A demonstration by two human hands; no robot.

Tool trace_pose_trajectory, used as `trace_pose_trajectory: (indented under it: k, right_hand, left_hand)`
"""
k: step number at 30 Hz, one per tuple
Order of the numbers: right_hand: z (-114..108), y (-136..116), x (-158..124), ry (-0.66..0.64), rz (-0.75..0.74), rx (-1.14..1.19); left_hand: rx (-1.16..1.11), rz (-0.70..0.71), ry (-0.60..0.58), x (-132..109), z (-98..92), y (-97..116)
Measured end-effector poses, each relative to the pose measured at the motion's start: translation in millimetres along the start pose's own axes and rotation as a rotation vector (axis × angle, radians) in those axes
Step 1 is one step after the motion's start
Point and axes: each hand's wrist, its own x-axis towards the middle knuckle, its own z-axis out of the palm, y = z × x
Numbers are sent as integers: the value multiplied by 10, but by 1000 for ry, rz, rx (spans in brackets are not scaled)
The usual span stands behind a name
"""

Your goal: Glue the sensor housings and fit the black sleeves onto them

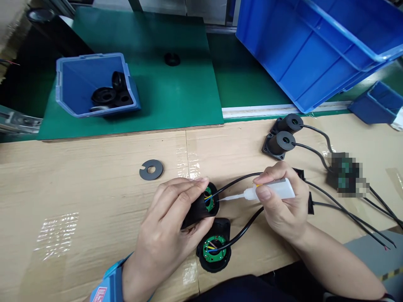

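The left hand [176, 222] has its fingers closed around a black housing [197, 207], tilted above the cardboard [110, 176] with its open side toward the bottle; a second housing [223, 228] lies just below it, open side up. The right hand [285, 212] pinches a white squeeze bottle [285, 188] between thumb and fingers, its thin tip at or very near the held housing's rim. Both housings already have a board and cable in place; the bottle work looks under way on the held one, though whether anything has been applied to either cannot be told. Counting left to right: one blue bin [75, 86] of black parts, one slotted washer [159, 170], two housings with two green boards [210, 195], one bottle, two black cylinders [280, 144] with cables, and one large blue crate [283, 50].
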Motion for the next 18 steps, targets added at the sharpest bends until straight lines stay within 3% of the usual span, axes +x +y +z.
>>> trace_pose_trajectory:
  k: [12, 18]
  right_hand:
    - [-30, 60, -88, -14, -200, -65]
    - [42, 67, -29, 127, 23, 214]
  left_hand:
    - [-107, -140, -42, 16, 2, -16]
    - [-305, -328, -114, 1, 26, -88]
